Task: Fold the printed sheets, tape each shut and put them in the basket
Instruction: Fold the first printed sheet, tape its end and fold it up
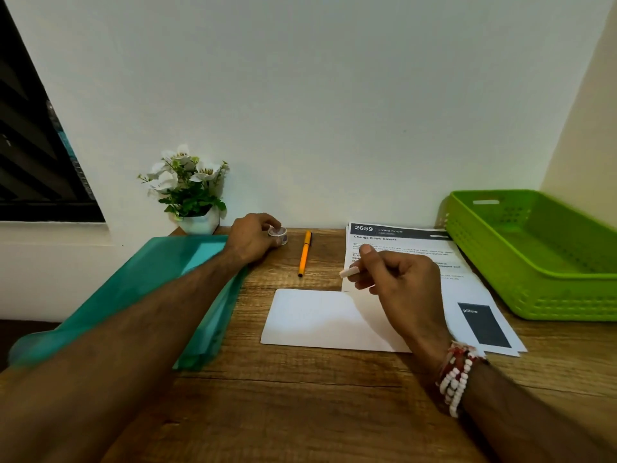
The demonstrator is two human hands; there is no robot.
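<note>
A folded white sheet (310,317) lies flat on the wooden desk (283,396) in front of me. Behind it, to the right, rests a stack of printed sheets (467,282) headed "2659". My right hand (394,279) hovers above the folded sheet's far right corner and pinches a short white strip of tape (349,272) between thumb and fingers. My left hand (253,237) reaches to the back of the desk, its fingers closed around a small roll of tape (278,234). The green plastic basket (534,295) stands empty at the right.
An orange pen (304,253) lies between the tape roll and the printed sheets. A teal folder (140,289) lies under my left forearm at the desk's left. A white pot of artificial flowers (192,192) stands against the wall. A dark window (30,145) is at far left.
</note>
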